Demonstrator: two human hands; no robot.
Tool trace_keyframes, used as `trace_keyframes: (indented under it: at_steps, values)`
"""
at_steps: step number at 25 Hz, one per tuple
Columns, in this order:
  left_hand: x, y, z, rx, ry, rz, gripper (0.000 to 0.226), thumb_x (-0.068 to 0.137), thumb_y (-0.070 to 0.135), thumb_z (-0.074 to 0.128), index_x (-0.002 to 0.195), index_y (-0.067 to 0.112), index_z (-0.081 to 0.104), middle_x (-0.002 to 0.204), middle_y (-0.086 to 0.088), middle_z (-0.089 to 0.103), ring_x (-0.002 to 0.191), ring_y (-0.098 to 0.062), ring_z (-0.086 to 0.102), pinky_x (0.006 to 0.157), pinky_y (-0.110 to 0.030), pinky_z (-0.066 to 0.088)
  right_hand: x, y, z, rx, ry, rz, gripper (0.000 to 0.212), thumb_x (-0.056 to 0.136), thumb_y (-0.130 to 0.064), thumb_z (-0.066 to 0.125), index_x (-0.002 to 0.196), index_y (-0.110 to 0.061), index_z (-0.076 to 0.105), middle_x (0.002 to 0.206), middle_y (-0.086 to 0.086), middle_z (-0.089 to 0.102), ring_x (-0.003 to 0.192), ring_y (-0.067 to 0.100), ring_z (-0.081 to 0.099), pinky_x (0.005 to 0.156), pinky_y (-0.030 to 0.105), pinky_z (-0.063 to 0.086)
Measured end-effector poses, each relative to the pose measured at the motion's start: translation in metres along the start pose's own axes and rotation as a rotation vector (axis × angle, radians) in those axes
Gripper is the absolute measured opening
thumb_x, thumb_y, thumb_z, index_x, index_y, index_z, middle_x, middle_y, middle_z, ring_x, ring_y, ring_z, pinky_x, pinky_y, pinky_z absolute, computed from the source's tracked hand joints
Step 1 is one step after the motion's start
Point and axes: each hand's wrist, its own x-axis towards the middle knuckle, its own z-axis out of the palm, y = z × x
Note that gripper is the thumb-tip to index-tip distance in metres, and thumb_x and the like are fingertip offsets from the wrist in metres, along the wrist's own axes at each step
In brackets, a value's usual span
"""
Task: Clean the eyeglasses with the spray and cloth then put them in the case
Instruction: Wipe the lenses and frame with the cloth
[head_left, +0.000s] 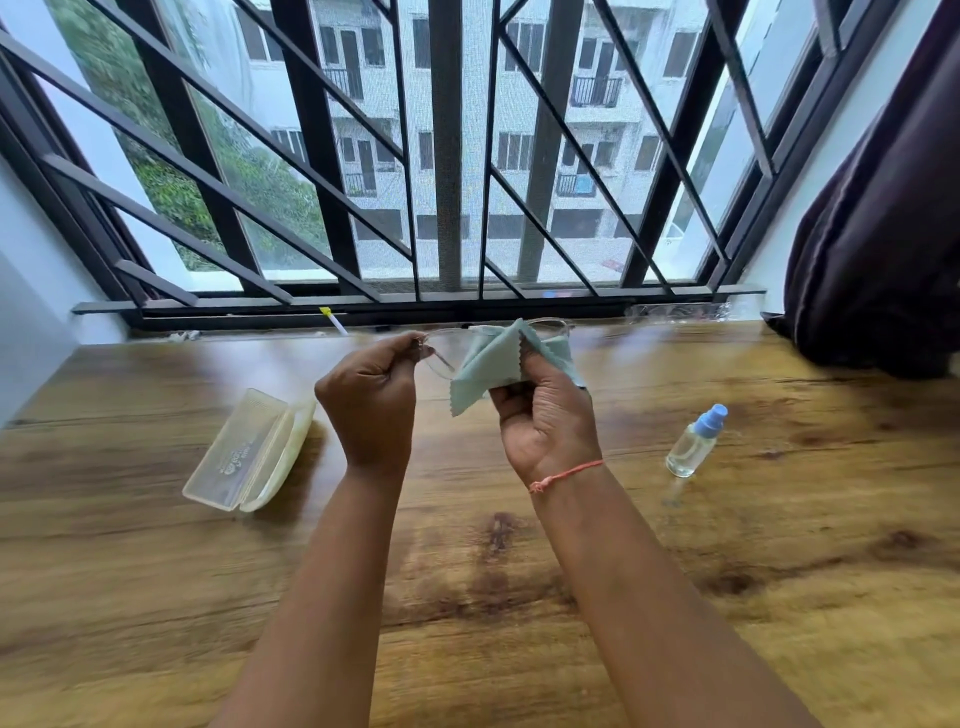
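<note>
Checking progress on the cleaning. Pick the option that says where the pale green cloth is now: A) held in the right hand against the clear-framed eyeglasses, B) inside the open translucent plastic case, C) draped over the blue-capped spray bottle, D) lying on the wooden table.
A: the right hand presses the pale green cloth to the clear-framed eyeglasses.

I see the case (253, 451) lying open on the surface (156, 597) left of my hands, the spray (695, 441) lying right of them, and the glasses (447, 345) and cloth (491, 364) held above the surface between, window (447, 156) behind.

Small print on case lid (244, 452), too blurred to read; no other text.
</note>
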Motion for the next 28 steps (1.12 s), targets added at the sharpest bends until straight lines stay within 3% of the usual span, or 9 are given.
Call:
trace_keyframes:
  at_steps: [3, 6, 10, 13, 17, 18, 22, 25, 28]
  values:
    - [-0.001, -0.002, -0.002, 0.01, -0.001, -0.014, 0.011, 0.072, 0.009, 0.074, 0.083, 0.006, 0.075, 0.076, 0.001, 0.071, 0.069, -0.007, 0.066, 0.062, -0.021, 0.05, 0.003, -0.01, -0.006, -0.024, -0.035, -0.054, 0.024, 0.075, 0.014, 0.058, 0.082, -0.009, 0.058, 0.067, 0.012, 0.066, 0.062, 0.025, 0.067, 0.059, 0.032, 0.057]
    - [0.0, -0.003, -0.003, 0.009, -0.01, -0.034, 0.011, 0.072, 0.009, 0.074, 0.083, 0.006, 0.075, 0.076, -0.002, 0.072, 0.069, -0.007, 0.066, 0.063, -0.02, 0.051, 0.004, -0.015, -0.008, -0.066, -0.046, -0.057, 0.026, 0.072, 0.019, 0.058, 0.081, -0.005, 0.059, 0.062, 0.011, 0.068, 0.059, 0.023, 0.069, 0.057, 0.031, 0.058]
    - [-0.002, -0.001, -0.005, 0.007, -0.022, -0.028, 0.013, 0.072, 0.01, 0.075, 0.083, 0.004, 0.074, 0.076, -0.003, 0.072, 0.07, -0.01, 0.067, 0.064, -0.021, 0.051, 0.0, -0.015, -0.007, -0.198, -0.033, -0.033, 0.03, 0.065, 0.024, 0.059, 0.077, -0.003, 0.059, 0.073, 0.014, 0.064, 0.066, 0.025, 0.065, 0.061, 0.032, 0.058]
    - [-0.005, 0.0, -0.006, 0.01, -0.019, -0.035, 0.014, 0.071, 0.01, 0.075, 0.084, 0.005, 0.074, 0.076, -0.005, 0.073, 0.07, -0.006, 0.066, 0.064, -0.019, 0.05, -0.001, -0.015, -0.003, -0.192, 0.005, -0.032, 0.025, 0.059, 0.009, 0.071, 0.078, -0.005, 0.062, 0.074, 0.011, 0.063, 0.064, 0.02, 0.064, 0.06, 0.033, 0.057]
    - [-0.002, -0.001, -0.008, 0.01, -0.025, -0.027, 0.013, 0.072, 0.012, 0.075, 0.084, 0.006, 0.074, 0.076, -0.001, 0.072, 0.068, -0.008, 0.066, 0.063, -0.019, 0.05, 0.004, -0.02, -0.005, -0.111, 0.023, -0.005, 0.007, 0.08, -0.005, 0.065, 0.085, -0.008, 0.061, 0.075, 0.012, 0.063, 0.067, 0.024, 0.064, 0.054, 0.035, 0.059]
    - [0.0, -0.001, -0.008, 0.01, -0.025, -0.039, 0.012, 0.072, 0.011, 0.075, 0.083, 0.006, 0.075, 0.076, -0.002, 0.072, 0.069, -0.008, 0.067, 0.063, -0.019, 0.05, 0.005, -0.022, -0.006, -0.103, 0.011, 0.008, 0.004, 0.083, -0.003, 0.061, 0.083, -0.007, 0.06, 0.074, 0.013, 0.064, 0.066, 0.025, 0.064, 0.055, 0.036, 0.059]
    - [0.003, -0.005, -0.007, -0.002, -0.013, -0.098, 0.013, 0.072, 0.011, 0.074, 0.083, 0.006, 0.075, 0.078, 0.0, 0.071, 0.072, -0.002, 0.064, 0.067, -0.012, 0.048, 0.006, -0.025, -0.013, -0.158, -0.105, 0.063, 0.03, 0.08, 0.02, 0.04, 0.091, -0.002, 0.059, 0.079, 0.019, 0.065, 0.071, 0.026, 0.066, 0.059, 0.033, 0.059]
    - [0.001, -0.006, -0.006, -0.017, -0.016, -0.11, 0.013, 0.072, 0.013, 0.074, 0.084, 0.006, 0.075, 0.078, 0.0, 0.072, 0.072, -0.004, 0.066, 0.067, -0.011, 0.048, 0.003, -0.024, -0.014, -0.202, -0.147, 0.056, 0.036, 0.069, 0.025, 0.049, 0.091, -0.001, 0.06, 0.067, 0.012, 0.07, 0.06, 0.02, 0.068, 0.055, 0.027, 0.058]
    - [-0.001, -0.005, -0.005, -0.021, -0.023, -0.086, 0.013, 0.073, 0.013, 0.074, 0.084, 0.006, 0.075, 0.079, 0.003, 0.07, 0.072, -0.002, 0.065, 0.066, -0.009, 0.048, 0.002, -0.022, -0.013, -0.269, -0.109, 0.049, 0.031, 0.056, 0.021, 0.062, 0.079, 0.0, 0.063, 0.069, 0.015, 0.068, 0.061, 0.024, 0.068, 0.059, 0.03, 0.058]
